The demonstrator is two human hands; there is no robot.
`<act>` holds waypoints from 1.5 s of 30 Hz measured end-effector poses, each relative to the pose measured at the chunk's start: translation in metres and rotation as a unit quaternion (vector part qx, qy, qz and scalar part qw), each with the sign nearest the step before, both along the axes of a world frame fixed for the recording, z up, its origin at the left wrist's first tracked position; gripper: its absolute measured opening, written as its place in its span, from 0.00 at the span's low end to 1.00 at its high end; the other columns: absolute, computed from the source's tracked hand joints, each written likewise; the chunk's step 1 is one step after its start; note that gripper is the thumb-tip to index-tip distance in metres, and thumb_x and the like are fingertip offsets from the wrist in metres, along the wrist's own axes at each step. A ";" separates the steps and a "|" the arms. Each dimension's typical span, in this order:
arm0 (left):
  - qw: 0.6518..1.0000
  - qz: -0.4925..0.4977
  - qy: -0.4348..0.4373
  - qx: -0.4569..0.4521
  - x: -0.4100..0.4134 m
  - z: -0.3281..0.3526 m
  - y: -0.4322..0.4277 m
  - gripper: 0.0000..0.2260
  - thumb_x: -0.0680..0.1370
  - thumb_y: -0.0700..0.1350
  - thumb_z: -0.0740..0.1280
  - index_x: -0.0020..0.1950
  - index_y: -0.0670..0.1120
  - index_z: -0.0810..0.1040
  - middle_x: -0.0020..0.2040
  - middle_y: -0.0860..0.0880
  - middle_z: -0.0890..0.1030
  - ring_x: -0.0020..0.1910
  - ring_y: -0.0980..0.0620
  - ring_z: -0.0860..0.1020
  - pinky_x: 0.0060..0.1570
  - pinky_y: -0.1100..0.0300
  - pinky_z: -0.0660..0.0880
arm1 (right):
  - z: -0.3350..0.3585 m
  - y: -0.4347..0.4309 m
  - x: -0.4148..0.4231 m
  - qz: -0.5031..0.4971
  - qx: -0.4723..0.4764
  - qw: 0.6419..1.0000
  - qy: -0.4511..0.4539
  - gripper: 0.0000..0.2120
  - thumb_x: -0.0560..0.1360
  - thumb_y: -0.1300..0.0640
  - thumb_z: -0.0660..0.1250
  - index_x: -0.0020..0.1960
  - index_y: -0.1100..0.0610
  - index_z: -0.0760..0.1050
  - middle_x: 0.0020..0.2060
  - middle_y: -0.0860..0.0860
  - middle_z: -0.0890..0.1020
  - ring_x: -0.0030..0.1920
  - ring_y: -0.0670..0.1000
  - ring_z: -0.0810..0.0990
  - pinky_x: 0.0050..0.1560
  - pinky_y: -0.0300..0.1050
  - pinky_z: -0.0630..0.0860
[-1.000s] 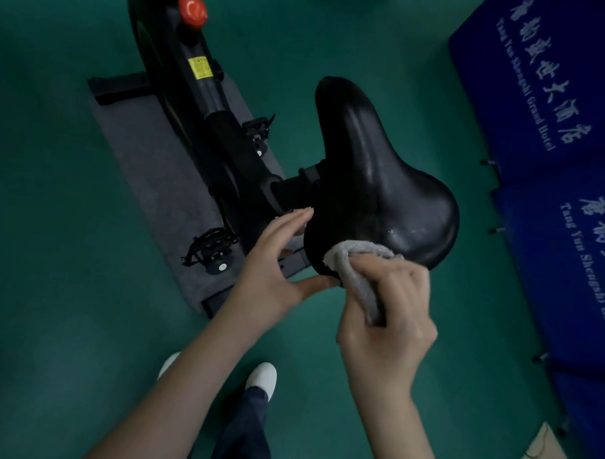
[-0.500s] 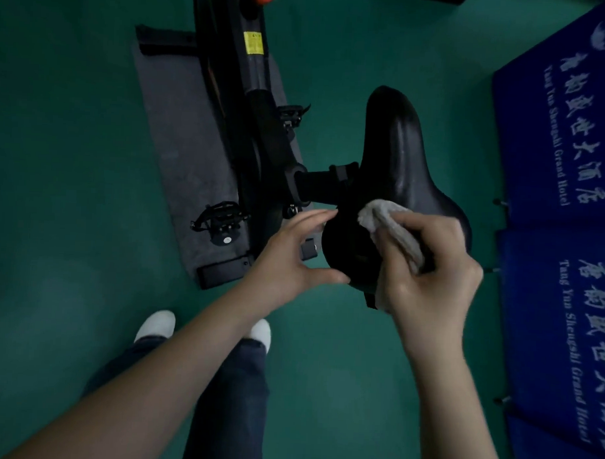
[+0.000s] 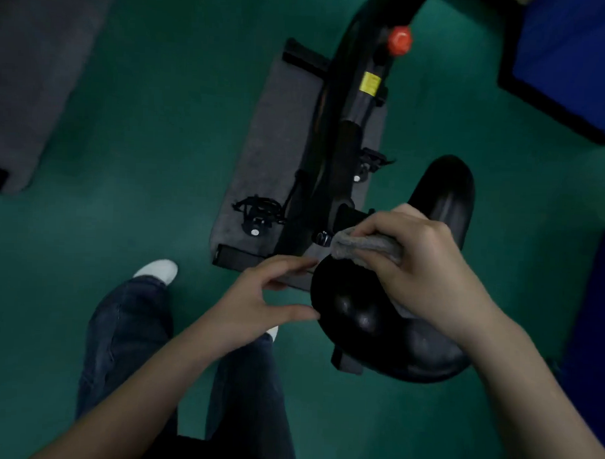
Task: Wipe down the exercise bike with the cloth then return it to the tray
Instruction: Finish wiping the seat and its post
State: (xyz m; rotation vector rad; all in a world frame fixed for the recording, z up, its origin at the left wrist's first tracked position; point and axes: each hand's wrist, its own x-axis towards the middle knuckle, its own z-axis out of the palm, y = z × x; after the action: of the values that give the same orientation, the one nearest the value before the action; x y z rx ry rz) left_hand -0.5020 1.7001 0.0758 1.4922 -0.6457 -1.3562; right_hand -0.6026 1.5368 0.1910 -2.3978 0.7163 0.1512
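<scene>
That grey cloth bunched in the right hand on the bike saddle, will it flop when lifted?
Probably floppy: the soft grey cloth bunches and folds under the right hand, draping over the rounded black saddle. Likely light, since one hand alone holds all of it. Its fuzzy-looking surface should resist slipping from the grip.

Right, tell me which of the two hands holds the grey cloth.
The right hand: it grips the folded grey cloth against the black padded bike saddle. The left hand holds nothing and lies open beside the saddle's edge.
</scene>
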 end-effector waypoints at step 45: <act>0.947 0.286 0.131 -0.059 -0.090 0.004 0.016 0.18 0.70 0.42 0.75 0.59 0.49 0.79 0.58 0.55 0.77 0.56 0.64 0.76 0.61 0.69 0.69 | -0.026 -0.018 0.047 0.184 -0.059 0.959 0.207 0.06 0.74 0.58 0.69 0.40 0.49 0.76 0.35 0.46 0.79 0.39 0.44 0.76 0.34 0.34 0.66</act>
State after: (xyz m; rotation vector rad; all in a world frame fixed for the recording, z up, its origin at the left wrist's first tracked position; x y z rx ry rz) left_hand -0.5916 1.7160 0.0799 1.2404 -0.1000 -1.0116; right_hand -0.5555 1.5189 0.1647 -2.6238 0.4551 0.8047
